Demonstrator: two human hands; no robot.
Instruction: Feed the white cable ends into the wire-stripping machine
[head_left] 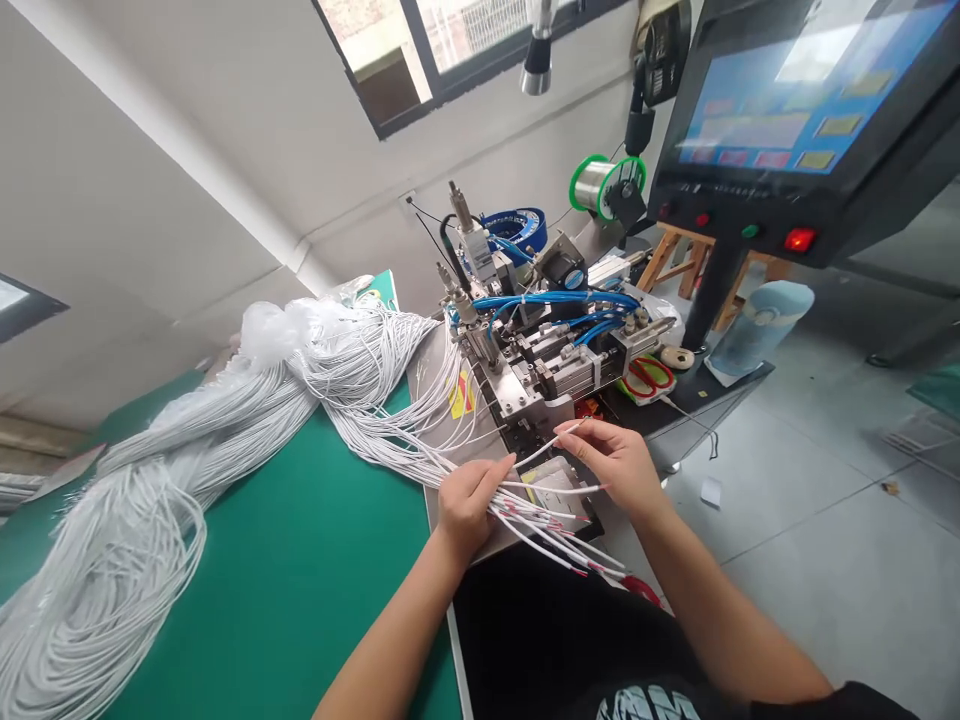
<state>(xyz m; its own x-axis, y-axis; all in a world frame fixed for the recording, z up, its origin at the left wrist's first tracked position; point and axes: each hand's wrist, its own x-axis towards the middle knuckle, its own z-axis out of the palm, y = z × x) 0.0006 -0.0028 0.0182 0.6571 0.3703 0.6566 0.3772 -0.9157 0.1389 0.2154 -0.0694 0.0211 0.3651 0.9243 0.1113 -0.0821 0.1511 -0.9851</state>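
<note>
My left hand (466,505) is closed around a bundle of thin white cables (401,452) at the front edge of the machine's plate. Their ends fan out past my fingers toward the lower right, several with pink or red tips. One single white cable (537,453) runs from the left hand up to my right hand (616,468), whose thumb and fingers pinch it near its end. Another cable's tip touches or passes just under the right hand. Just beyond both hands stands a bench machine (525,385) with metal cylinders and blue air hoses.
Large coils of white cable (142,540) lie on a green mat (300,590) at left, partly under clear plastic. A touchscreen panel (795,130) stands at right. Behind the machine is a green-rimmed wire spool (600,185). Red-handled scissors (649,378) lie beside the machine.
</note>
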